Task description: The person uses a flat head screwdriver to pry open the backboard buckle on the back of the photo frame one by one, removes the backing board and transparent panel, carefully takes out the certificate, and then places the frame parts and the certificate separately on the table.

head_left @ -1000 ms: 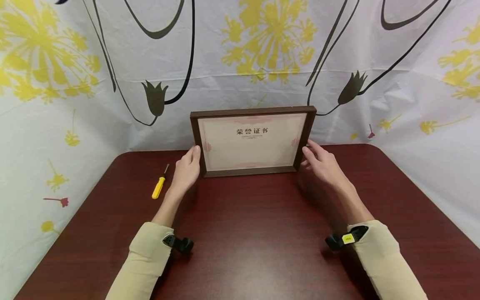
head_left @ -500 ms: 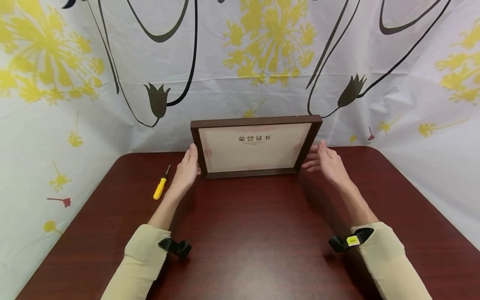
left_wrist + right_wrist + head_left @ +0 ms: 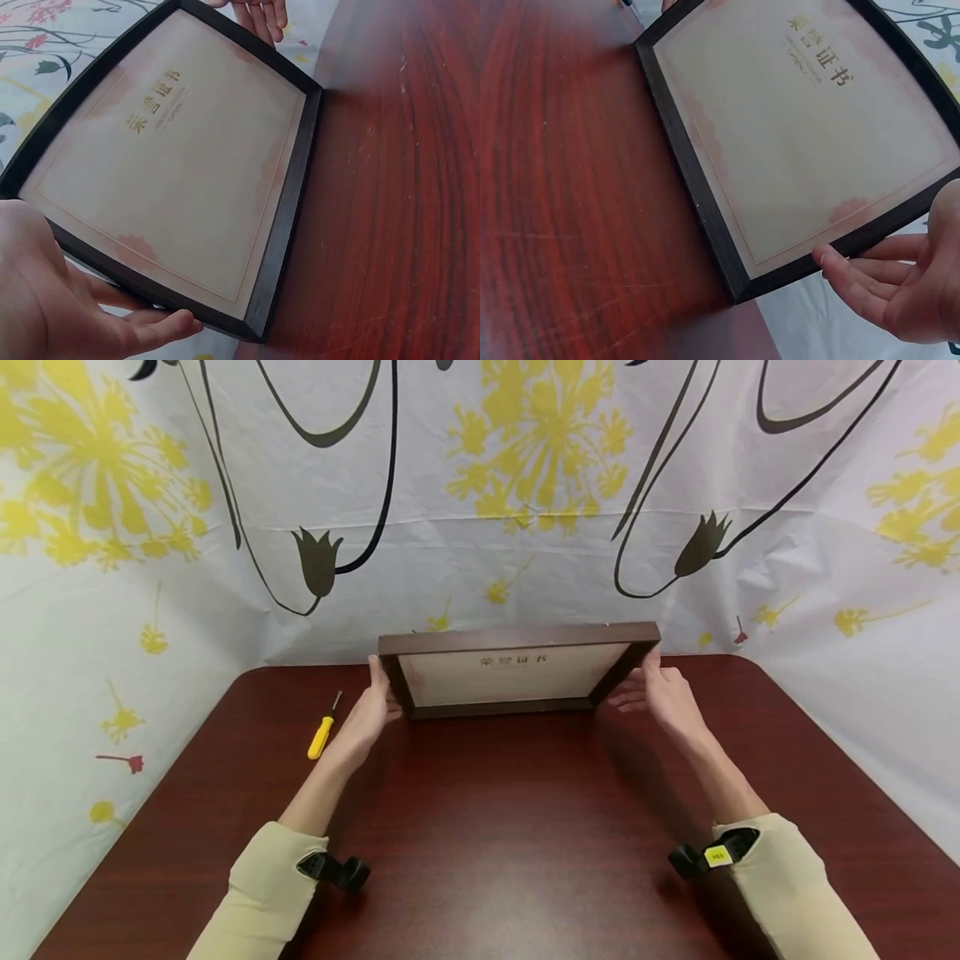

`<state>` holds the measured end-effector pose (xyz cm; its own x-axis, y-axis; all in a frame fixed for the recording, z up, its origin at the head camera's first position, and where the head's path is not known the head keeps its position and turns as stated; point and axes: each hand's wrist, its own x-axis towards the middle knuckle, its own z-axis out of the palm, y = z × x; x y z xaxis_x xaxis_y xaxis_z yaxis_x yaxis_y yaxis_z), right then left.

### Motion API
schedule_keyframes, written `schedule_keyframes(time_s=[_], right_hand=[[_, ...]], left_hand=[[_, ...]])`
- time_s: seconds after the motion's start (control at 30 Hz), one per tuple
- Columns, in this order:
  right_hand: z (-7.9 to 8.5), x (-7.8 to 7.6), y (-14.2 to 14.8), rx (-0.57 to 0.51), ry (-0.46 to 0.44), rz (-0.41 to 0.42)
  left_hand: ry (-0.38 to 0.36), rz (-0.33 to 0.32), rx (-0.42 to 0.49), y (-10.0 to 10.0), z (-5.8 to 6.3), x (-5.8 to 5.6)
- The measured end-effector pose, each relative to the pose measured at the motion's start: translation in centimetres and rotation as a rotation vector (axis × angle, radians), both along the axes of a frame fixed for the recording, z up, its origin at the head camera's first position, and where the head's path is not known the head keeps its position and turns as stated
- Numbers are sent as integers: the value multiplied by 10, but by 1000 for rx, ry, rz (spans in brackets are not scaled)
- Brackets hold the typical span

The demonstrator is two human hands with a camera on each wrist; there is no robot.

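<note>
A dark brown picture frame [image 3: 517, 637] around a pale certificate [image 3: 517, 675] stands on its lower long edge at the back of the table, its top tilted toward me. Gold Chinese characters run across the certificate. My left hand [image 3: 367, 714] holds the left side, thumb near the upper corner; in the left wrist view its fingers [image 3: 161, 330] run along the side and behind it. On the other side my right hand [image 3: 671, 702] holds the frame, with one fingertip at the front of the side in the right wrist view and other fingers [image 3: 885, 270] partly hidden behind it.
A yellow-handled screwdriver [image 3: 321, 735] lies on the dark red table [image 3: 480, 843], left of my left hand. A white curtain [image 3: 420, 552] with yellow and dark flower prints hangs behind the table and along both sides.
The frame's top edge has come down and toward me, while its lower edge has stayed nearly in place. Both hands have followed the sides; the right hand's fingers have shifted on its side.
</note>
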<state>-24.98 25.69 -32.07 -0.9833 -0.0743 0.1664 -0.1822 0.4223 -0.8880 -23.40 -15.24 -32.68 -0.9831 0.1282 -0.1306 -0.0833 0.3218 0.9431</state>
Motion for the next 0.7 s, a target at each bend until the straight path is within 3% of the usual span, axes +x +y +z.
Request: schedule_keyframes(time_s=[0.2,0.43,0.53,0.7], right_hand=[[0,6,9,65,-25,60],[-2,9,22,143,-14,159],[-4,10,26,127,-3,214],[-5,11,29,31,-31,260]], left_hand=[[-37,-23,36,2,2,10],[-46,-73,-81,-3,3,15],[-4,-87,-117,-7,2,17],[68,-152,-84,-12,-5,20]])
